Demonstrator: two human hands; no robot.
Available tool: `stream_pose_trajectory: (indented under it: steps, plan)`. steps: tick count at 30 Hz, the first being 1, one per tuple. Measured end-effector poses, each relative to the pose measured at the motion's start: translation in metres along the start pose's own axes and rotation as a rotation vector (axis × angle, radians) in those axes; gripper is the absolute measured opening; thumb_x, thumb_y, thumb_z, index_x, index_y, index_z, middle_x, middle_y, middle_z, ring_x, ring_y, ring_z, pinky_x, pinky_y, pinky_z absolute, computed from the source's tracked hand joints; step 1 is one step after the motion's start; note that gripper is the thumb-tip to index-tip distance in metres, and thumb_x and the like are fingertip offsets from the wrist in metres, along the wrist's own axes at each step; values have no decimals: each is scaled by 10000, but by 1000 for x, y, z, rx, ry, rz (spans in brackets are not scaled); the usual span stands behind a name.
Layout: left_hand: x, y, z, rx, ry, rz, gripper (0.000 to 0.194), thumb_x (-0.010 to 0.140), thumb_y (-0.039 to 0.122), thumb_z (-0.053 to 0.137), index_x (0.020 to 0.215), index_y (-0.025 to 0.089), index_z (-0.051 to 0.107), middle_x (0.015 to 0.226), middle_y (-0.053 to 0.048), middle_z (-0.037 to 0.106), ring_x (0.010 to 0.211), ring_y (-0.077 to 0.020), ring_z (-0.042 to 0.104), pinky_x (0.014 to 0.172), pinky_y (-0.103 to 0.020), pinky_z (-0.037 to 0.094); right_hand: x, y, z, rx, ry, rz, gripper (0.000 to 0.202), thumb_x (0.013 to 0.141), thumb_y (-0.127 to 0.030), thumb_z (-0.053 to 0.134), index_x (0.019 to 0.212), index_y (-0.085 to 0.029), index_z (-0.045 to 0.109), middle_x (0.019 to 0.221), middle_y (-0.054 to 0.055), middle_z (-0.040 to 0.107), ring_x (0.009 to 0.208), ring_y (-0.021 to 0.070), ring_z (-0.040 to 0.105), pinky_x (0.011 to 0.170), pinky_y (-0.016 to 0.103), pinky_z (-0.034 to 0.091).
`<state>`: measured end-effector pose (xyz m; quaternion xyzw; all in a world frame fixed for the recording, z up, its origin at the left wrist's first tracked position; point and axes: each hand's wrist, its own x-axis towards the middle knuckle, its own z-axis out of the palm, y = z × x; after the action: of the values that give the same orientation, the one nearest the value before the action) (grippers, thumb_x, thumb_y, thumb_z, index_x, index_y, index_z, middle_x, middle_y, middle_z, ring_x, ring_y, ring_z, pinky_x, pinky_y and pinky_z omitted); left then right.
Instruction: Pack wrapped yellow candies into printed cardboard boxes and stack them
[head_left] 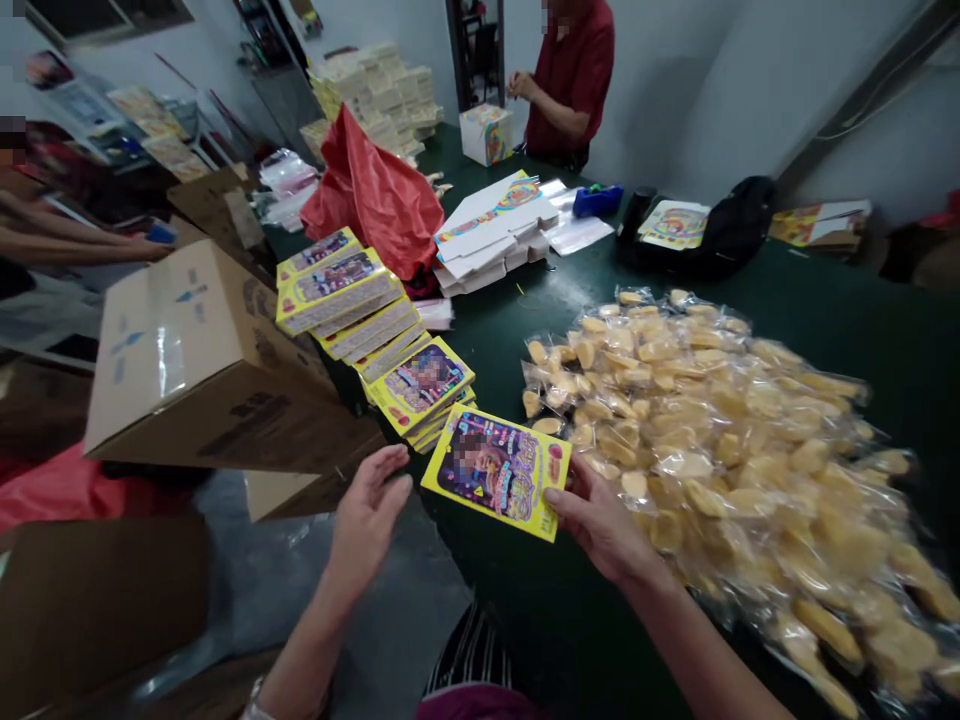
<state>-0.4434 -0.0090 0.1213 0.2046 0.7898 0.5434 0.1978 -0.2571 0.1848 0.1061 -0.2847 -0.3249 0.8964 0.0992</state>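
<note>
My right hand grips the right end of a yellow printed packet with a dark purple picture, thumb on top. The packet is held over the near edge of the dark green table. Just left of it, my left hand is apart from the packet, fingers spread and holding nothing. Beyond the hands, stacks of similar yellow packets lean in a row along the table edge. To the right spreads a large pile of pale yellow pieces in clear wrappers.
A brown carton stands left of the table. Red plastic, flat white boxes, a blue tape dispenser and a black bag lie farther back. A person in a red shirt stands behind; another person's arm shows at left.
</note>
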Motion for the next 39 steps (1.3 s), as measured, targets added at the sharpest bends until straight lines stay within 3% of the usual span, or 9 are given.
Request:
stream_pose_trajectory:
  steps: [3,7,9,14,19,22,28,33,39]
  plan:
    - [-9,10,9,-334,-135,-327,568,784,419,733,1274,225,521,1173,-119,682,1033,-281,666,830,-414,582,6,7,5,-24,-28,14,671,677,-312,874,1241,-211,525,1102,93,741,946,270,726,781,396,600]
    - [-17,13,22,-576,-19,-372,706,670,286,841,1284,251,496,1191,-69,693,1033,-240,672,806,-310,582,3,25,16,-61,-70,4,609,655,-345,884,1158,-201,571,1174,97,716,1063,270,683,916,412,546]
    - [-8,13,12,-543,3,-304,675,660,264,849,1246,243,514,1155,-49,710,1024,-214,674,831,-275,567,2,29,20,-117,-128,17,522,709,-411,837,1111,-184,592,1160,103,716,1072,254,673,882,365,547]
    - [67,43,-24,-153,-348,-98,628,724,300,782,1266,213,478,1147,-102,715,987,-270,702,856,-403,577,30,26,51,-271,-219,3,492,725,-444,799,1056,-186,542,1028,90,748,903,236,725,640,278,545]
    - [135,61,-9,721,-157,530,369,840,356,633,1163,184,583,1205,-135,675,1127,-302,633,987,-492,494,101,35,104,-346,-99,-163,520,714,-507,749,1018,-198,463,1073,100,713,947,255,716,676,335,596]
    - [148,45,0,906,-222,676,450,796,354,678,1190,150,601,1231,-160,663,1165,-323,606,1024,-514,465,128,42,121,-473,-128,-192,419,744,-400,731,1018,-192,491,920,47,719,806,213,715,612,297,574]
    - [150,10,-5,1021,-230,774,453,826,187,609,1277,162,573,1354,-154,608,1294,-331,511,1072,-543,413,132,48,91,-894,-286,-136,148,748,-198,690,659,-175,573,516,-32,594,491,142,603,503,236,453]
    - [151,4,-8,1050,-166,825,395,893,222,564,1281,150,567,1347,-169,606,1291,-345,500,1065,-557,405,150,51,53,-1214,-255,-124,164,768,-146,735,671,-158,604,674,-3,647,722,174,656,728,321,515]
    - [158,7,-23,1079,-159,890,376,900,279,582,1257,161,590,1283,-175,638,1235,-340,547,1039,-534,440,180,59,61,-1284,-191,-197,225,951,-328,607,1080,-145,636,1057,57,666,945,205,650,850,416,536]
